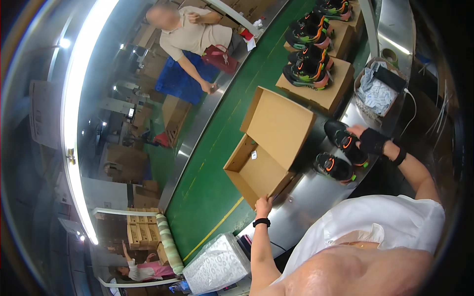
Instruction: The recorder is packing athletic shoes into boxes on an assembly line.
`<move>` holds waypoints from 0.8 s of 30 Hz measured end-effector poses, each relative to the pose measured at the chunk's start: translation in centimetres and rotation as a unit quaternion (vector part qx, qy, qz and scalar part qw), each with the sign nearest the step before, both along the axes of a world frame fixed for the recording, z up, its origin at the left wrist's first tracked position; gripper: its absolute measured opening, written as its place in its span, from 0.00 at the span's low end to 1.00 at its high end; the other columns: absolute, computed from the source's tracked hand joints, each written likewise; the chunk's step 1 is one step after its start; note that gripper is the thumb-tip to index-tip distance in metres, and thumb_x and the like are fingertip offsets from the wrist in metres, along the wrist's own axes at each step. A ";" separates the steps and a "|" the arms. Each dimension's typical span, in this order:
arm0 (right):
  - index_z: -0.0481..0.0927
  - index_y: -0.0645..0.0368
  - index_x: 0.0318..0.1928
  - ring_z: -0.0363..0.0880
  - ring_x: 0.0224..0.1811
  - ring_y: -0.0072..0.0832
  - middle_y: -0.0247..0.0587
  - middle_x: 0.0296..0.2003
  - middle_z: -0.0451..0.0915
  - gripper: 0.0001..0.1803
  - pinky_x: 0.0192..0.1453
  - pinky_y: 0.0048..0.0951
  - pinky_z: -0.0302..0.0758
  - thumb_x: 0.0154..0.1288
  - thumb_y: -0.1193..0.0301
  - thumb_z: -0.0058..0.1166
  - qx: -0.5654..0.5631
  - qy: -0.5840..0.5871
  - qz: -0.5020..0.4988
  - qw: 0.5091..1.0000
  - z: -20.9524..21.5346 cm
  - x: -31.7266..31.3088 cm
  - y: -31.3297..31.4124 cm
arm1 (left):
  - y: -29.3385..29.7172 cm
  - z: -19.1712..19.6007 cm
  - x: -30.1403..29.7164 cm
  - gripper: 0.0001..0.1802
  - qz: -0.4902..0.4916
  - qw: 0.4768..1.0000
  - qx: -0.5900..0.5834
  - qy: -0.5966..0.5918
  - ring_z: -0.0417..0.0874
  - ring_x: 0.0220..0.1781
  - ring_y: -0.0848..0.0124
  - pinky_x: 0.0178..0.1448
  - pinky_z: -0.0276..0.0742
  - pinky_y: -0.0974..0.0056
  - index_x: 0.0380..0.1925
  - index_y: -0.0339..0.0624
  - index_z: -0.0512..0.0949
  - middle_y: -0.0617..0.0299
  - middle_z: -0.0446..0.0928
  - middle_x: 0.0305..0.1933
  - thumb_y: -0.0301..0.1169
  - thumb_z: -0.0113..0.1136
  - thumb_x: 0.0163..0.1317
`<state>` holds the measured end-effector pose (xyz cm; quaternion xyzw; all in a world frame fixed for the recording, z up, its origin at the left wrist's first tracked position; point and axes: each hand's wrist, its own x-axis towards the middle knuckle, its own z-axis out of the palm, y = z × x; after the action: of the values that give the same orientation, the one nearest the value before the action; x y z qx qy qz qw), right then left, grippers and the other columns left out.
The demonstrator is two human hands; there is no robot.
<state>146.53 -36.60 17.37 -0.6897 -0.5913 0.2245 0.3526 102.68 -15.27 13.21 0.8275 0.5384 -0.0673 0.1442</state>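
Observation:
An open brown shoebox (261, 170) lies on the green conveyor belt in front of me, its lid tilted up on the far side. My left hand (263, 205) grips the box's near corner, fingers closed on the cardboard edge. A small white label shows inside. At the right, my right hand (370, 140) wears a black fingerless glove and holds a black sneaker (349, 146) with orange trim at its collar. Its mate, another black sneaker (335, 167), stands beside it on the metal edge of the line. The undersides of my right fingers are partly hidden.
Further up the belt, pairs of black, orange and green sneakers (308, 69) stand on closed shoeboxes (335, 84). A box of crumpled paper (377, 91) and a tape roll (390, 56) sit at right. Plastic-wrapped paper (217, 264) lies at lower left. A co-worker (197, 42) stands across the belt.

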 end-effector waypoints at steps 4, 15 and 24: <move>0.65 0.59 0.49 0.66 0.50 0.43 0.51 0.45 0.68 0.24 0.55 0.34 0.63 0.46 0.75 0.45 0.134 -0.072 0.007 0.988 5.0 -6.3 5.9 | 0.8 1.1 -0.2 0.16 -0.009 0.991 0.007 -0.131 0.77 0.35 0.53 0.39 0.70 0.57 0.34 0.41 0.76 0.47 0.76 0.30 0.41 0.53 0.52; 0.67 0.57 0.48 0.71 0.45 0.42 0.50 0.41 0.72 0.25 0.46 0.38 0.69 0.46 0.65 0.52 -0.141 -0.207 0.307 0.918 1.3 -30.7 19.6 | 0.8 5.8 -23.0 0.13 0.232 0.852 0.073 -0.464 0.63 0.20 0.81 0.23 0.60 0.75 0.24 0.34 0.71 0.68 0.65 0.18 0.34 0.46 0.60; 0.73 0.50 0.36 0.74 0.36 0.40 0.46 0.29 0.76 0.11 0.42 0.43 0.61 0.52 0.69 0.39 -0.073 -0.329 0.219 0.916 -4.9 -37.5 19.0 | -7.4 -1.7 -43.6 0.19 0.352 0.912 0.203 -0.049 0.72 0.34 0.52 0.40 0.66 0.55 0.23 0.37 0.72 0.49 0.72 0.29 0.45 0.55 0.49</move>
<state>108.98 -17.56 12.47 -0.6018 -0.7920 0.0988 0.0283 59.12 -22.65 11.49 0.5978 0.7893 0.1393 0.0132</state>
